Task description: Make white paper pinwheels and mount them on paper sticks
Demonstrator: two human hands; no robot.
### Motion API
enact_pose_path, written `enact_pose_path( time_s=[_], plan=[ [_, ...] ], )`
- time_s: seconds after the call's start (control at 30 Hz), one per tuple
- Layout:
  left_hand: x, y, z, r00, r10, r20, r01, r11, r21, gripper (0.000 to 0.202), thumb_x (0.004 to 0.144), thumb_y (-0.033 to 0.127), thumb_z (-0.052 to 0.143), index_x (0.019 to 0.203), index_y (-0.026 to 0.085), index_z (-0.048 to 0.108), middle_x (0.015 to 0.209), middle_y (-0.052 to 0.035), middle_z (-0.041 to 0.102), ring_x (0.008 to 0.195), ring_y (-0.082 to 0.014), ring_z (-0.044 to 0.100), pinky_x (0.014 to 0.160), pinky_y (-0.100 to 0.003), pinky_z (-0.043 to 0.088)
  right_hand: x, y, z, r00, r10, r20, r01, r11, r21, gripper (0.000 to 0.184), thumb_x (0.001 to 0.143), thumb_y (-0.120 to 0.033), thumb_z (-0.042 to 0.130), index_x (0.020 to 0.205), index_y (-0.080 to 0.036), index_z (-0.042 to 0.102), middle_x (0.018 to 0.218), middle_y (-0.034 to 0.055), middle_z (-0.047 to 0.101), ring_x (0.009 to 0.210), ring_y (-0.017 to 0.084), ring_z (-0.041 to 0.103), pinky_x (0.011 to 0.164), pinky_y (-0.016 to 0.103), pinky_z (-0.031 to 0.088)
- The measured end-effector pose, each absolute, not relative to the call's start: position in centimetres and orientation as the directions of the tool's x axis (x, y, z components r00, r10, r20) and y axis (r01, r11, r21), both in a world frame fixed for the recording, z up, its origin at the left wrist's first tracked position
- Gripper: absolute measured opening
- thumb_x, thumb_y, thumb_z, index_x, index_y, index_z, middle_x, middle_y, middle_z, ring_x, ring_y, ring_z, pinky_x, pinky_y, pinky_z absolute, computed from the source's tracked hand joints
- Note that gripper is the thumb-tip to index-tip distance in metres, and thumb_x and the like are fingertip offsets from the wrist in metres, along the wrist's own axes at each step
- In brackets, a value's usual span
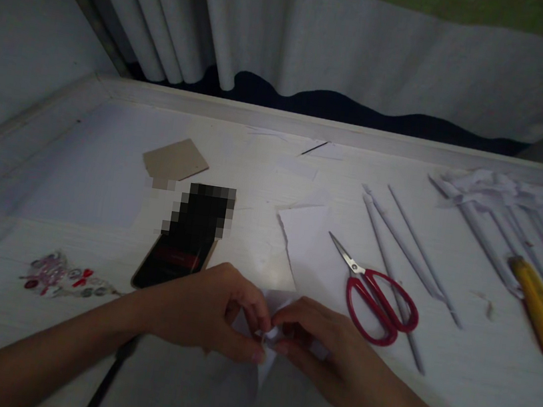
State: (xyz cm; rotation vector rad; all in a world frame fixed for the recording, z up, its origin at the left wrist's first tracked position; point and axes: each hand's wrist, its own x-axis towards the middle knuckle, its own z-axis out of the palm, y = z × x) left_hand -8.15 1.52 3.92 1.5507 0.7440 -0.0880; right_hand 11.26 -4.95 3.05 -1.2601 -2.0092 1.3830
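Observation:
Both hands meet low in the middle of the view, pinching one small piece of white paper (266, 366). My left hand (216, 310) is closed on its left side, thumb below and fingers above. From the right, my right hand (317, 341) pinches the same paper, its fingertips almost touching the left ones. The paper looks bent or folded, but the fingers cover most of it. Just beyond lies a torn white sheet (309, 239). Red-handled scissors (374, 299) rest right of my right hand, blades pointing away to the left.
A phone (172, 264) lies by my left forearm, with a beaded trinket (59, 275) farther left. Brown cardboard (176, 160) sits behind. Thin rolled paper sticks (407, 243) and a yellow utility knife (542, 312) are at right, near a bundle of paper rolls (518, 204). A curtain (348, 52) hangs behind.

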Motion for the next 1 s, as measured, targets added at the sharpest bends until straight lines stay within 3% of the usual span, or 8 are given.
enact_pose_path(
  time_s=[0.27,0.6,0.9,1.0],
  plan=[
    [-8.1,1.54,3.99,0.761,0.365,-0.536,0.525,0.138,0.84,0.023,0.066,0.034,0.062,0.082,0.017,0.062,0.048,0.0052,0.052,0.037,-0.0045,0.046,0.032,-0.01,0.031,11.28,-4.96,3.15,-0.526,0.838,-0.143,0.444,0.128,-0.887,0.017,0.081,-0.017,0.047,0.096,-0.023,0.053,0.085,0.0007,0.055,0.071,0.01,0.054,0.059,0.022,0.042],
    [-8.05,1.3,4.11,0.788,0.396,-0.471,0.508,0.013,0.861,0.023,0.067,0.032,0.062,0.084,0.017,0.062,0.046,0.0059,0.05,0.038,-0.0044,0.047,0.034,-0.01,0.03,11.06,-5.12,3.29,-0.537,0.828,-0.162,0.479,0.141,-0.867,0.019,0.081,-0.013,0.045,0.096,-0.022,0.05,0.088,0.0004,0.056,0.071,0.01,0.053,0.061,0.023,0.042],
    [-7.87,1.17,4.2,0.807,0.463,-0.367,0.459,-0.1,0.883,0.021,0.068,0.029,0.062,0.084,0.019,0.053,0.067,0.004,0.058,0.046,-0.0035,0.044,0.041,-0.012,0.032,11.02,-5.54,2.95,-0.509,0.844,-0.17,0.531,0.152,-0.834,0.021,0.077,-0.019,0.05,0.098,-0.021,0.05,0.08,0.0011,0.055,0.06,0.01,0.05,0.054,0.023,0.039],
    [-7.81,1.26,4.19,0.807,0.479,-0.345,0.45,-0.12,0.885,0.022,0.067,0.03,0.062,0.084,0.019,0.053,0.059,0.0062,0.054,0.045,-0.0034,0.042,0.042,-0.012,0.031,11.0,-5.48,2.95,-0.495,0.855,-0.153,0.529,0.157,-0.834,0.02,0.078,-0.019,0.049,0.098,-0.023,0.051,0.082,0.001,0.053,0.06,0.01,0.05,0.054,0.024,0.038]
  ],
)
